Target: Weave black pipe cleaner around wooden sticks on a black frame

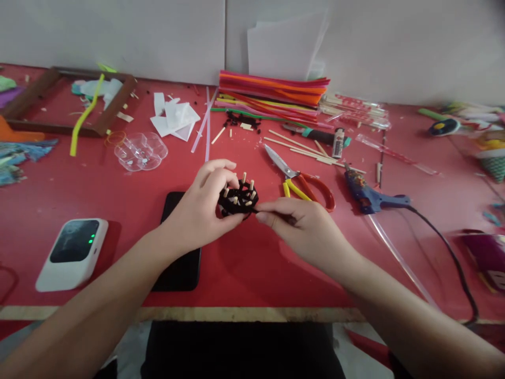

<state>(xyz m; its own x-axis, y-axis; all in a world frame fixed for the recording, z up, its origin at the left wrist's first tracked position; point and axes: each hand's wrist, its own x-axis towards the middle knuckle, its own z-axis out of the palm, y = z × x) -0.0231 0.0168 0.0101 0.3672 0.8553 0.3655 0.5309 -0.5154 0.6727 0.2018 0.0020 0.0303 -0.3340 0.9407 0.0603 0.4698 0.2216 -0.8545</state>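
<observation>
My left hand [205, 197] is closed around the left side of a small round black piece [240, 202], from which several short wooden pegs stand up in a ring. Between the thumb and forefinger of my right hand [303, 223] is pinched a black strip, perhaps a pipe cleaner [255, 210], that leads to the piece's right edge. The far end of the strip is hidden in my palm. Scissors [300, 181] with red and yellow handles lie just beyond my right hand. Under my left wrist rests a black phone [181, 273], partly covered.
Bundled coloured pipe cleaners [272, 95] lie at the back. Thin wooden sticks [303, 147] and a blue glue gun [371, 197] with its cord are to the right. A white device [73, 252], a clear plastic palette [140, 151], paper pieces [177, 118] and a brown frame [29, 125] occupy the left.
</observation>
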